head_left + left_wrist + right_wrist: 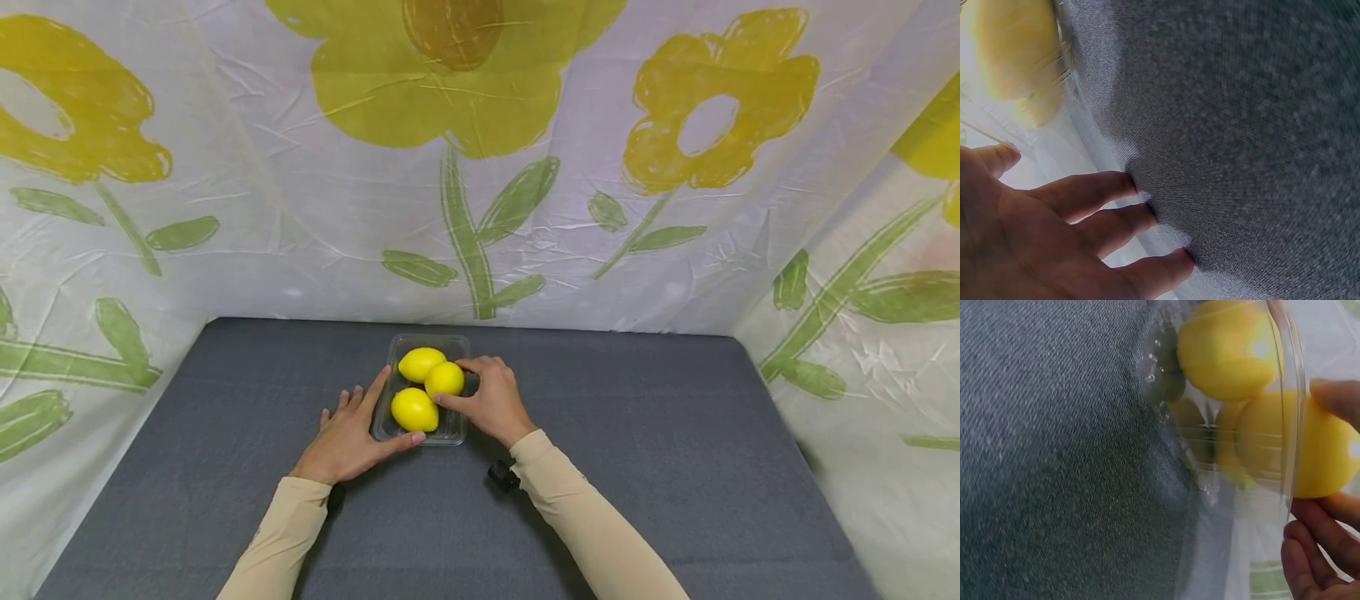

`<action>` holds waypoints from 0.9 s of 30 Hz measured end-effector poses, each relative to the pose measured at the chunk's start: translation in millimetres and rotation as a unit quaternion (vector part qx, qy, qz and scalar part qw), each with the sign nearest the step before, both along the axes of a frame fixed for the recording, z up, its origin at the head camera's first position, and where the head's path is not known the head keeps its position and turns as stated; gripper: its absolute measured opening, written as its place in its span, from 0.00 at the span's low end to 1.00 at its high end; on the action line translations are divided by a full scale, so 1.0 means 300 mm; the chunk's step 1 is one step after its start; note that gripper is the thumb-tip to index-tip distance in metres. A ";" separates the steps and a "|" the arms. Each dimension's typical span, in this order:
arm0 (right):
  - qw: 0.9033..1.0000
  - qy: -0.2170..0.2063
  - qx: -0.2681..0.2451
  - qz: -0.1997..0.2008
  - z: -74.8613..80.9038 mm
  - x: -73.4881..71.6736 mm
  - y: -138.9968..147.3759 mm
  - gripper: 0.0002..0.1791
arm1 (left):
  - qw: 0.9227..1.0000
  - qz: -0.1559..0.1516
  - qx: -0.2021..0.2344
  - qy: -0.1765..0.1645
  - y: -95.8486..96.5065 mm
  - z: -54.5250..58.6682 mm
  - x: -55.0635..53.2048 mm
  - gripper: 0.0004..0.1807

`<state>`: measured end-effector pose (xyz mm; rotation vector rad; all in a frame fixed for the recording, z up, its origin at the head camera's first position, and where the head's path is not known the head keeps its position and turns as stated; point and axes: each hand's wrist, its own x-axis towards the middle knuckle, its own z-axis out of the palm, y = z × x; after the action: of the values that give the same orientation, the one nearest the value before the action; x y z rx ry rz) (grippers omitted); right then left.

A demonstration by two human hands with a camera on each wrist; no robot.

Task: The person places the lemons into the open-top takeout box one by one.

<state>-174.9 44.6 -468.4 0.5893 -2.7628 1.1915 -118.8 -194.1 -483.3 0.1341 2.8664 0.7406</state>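
Observation:
Three yellow lemons (415,410) are in a clear plastic container (452,433) on the dark grey table. My right hand (495,402) pinches one lemon (445,379) between thumb and fingers, at the container's right side. In the right wrist view this lemon (1325,450) sits partly above the rim, beside another lemon (1229,350). My left hand (348,442) lies spread, its thumb and index finger touching the container's left and near edges. From the left wrist, the other fingers (1116,228) of that hand stretch down to the cloth, with a blurred lemon seen through the container wall.
Dark grey cloth (637,433) covers the table. White fabric with printed yellow flowers (337,233) hangs behind and along both sides. A small black device (503,476) is at the right wrist.

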 end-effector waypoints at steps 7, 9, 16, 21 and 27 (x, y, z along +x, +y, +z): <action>1.000 0.019 -0.021 -0.006 0.000 0.000 -0.010 0.28 | 1.000 -0.005 -0.006 0.003 0.005 0.003 -0.001 0.64; 1.000 0.020 -0.021 -0.005 0.001 0.001 -0.012 0.26 | 1.000 -0.006 -0.006 0.004 0.005 0.002 -0.001 0.64; 1.000 0.018 -0.012 -0.005 -0.002 0.005 -0.014 0.26 | 1.000 -0.007 -0.001 0.002 0.005 -0.002 -0.003 0.64; 1.000 0.020 -0.016 -0.007 -0.009 0.010 -0.011 0.26 | 1.000 -0.008 0.002 -0.004 0.003 -0.002 -0.003 0.63; 0.999 0.014 -0.048 -0.011 -0.006 0.023 0.012 0.29 | 1.000 -0.003 0.001 -0.009 -0.005 -0.002 0.001 0.64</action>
<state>-168.0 48.1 -470.3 0.5618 -2.6643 1.2907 -118.4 -195.7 -483.8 0.1361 2.8459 0.7402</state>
